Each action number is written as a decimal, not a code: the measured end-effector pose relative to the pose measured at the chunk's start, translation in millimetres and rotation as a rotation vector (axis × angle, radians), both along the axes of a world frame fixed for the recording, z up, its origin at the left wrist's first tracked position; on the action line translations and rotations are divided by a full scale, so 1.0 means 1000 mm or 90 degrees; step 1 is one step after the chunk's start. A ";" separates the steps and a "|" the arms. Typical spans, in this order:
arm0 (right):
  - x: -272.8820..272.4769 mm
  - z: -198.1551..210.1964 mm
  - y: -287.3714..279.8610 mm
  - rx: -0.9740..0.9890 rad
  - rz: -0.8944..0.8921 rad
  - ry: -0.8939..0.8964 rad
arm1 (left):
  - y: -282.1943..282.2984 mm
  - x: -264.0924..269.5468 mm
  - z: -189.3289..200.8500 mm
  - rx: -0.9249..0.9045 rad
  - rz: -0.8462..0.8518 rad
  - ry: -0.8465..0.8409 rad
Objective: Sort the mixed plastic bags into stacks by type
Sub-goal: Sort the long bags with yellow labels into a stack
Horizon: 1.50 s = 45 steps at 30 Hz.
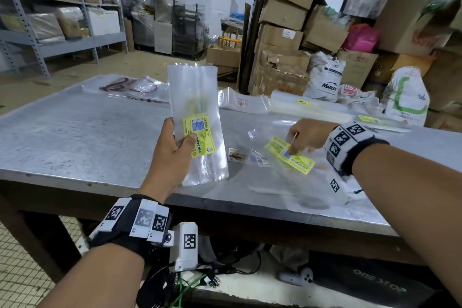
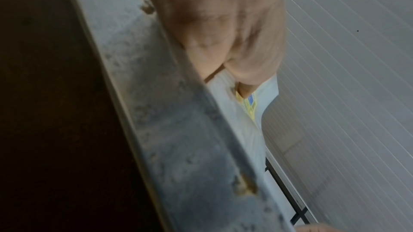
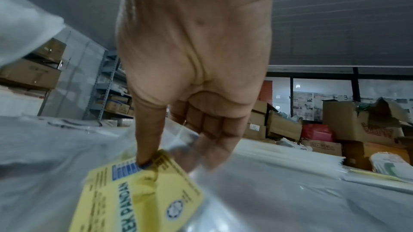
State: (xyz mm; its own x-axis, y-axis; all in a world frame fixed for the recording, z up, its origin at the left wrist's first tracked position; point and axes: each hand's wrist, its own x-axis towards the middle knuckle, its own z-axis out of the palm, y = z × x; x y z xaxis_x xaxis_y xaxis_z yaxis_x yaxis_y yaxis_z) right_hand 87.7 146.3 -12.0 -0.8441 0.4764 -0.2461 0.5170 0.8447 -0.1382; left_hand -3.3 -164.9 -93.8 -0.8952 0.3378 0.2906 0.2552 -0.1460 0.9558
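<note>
Head view showed us our left hand holding a clear bag upright above the near edge of the table, thumb pressed on its yellow label and fingers curled behind, so that grip pinched the bag. Our right hand reached down to the right, thumb and fingers pinching a second bag by its yellow label as it lay on the table. Right wrist view confirmed this: the thumb pressed on the label while the fingers sat behind the clear film. Between the two hands we saw a small bag with a picture label lying flat. Far on the table lay stacks of clear bags, some with yellow labels, a stack with picture labels to their left, and further left a bag with dark print. Left wrist view was blurred; we made out the hand, a strip of yellow label and the table edge. Beyond the table stood cartons, sacks and shelving.
</note>
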 end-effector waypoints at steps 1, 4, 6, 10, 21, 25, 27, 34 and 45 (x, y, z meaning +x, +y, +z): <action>0.000 -0.005 0.001 -0.004 -0.001 -0.008 | 0.000 -0.001 0.000 -0.002 0.001 0.001; -0.001 -0.013 0.001 -0.002 -0.003 -0.014 | 0.001 -0.001 -0.001 -0.001 0.001 0.003; -0.003 -0.015 0.002 -0.002 -0.003 -0.011 | 0.001 -0.001 0.000 -0.002 -0.001 0.005; -0.007 -0.018 0.004 -0.021 0.002 0.018 | 0.001 0.000 0.000 -0.004 0.001 0.008; -0.017 -0.030 -0.001 -0.098 0.012 0.113 | 0.001 0.001 0.001 -0.004 -0.005 0.002; -0.018 -0.024 -0.006 -0.091 0.018 0.157 | 0.001 0.002 0.002 -0.005 -0.009 0.001; -0.018 -0.018 -0.009 -0.082 -0.003 0.193 | 0.001 0.002 0.002 -0.005 -0.011 -0.002; -0.016 0.026 -0.028 -0.023 0.090 0.243 | 0.001 0.002 0.001 -0.011 0.002 -0.003; -0.018 0.023 -0.045 0.083 0.153 0.085 | 0.001 0.003 0.002 -0.011 0.001 -0.004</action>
State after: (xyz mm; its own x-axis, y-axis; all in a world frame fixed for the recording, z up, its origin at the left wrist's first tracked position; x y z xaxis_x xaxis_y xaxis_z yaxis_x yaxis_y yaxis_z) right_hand 70.1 101.1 10.9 -0.9571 0.2799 -0.0751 0.2852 0.9556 -0.0735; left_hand -0.4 -163.8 -92.2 -0.8976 0.3418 0.2784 0.2489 -0.1284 0.9600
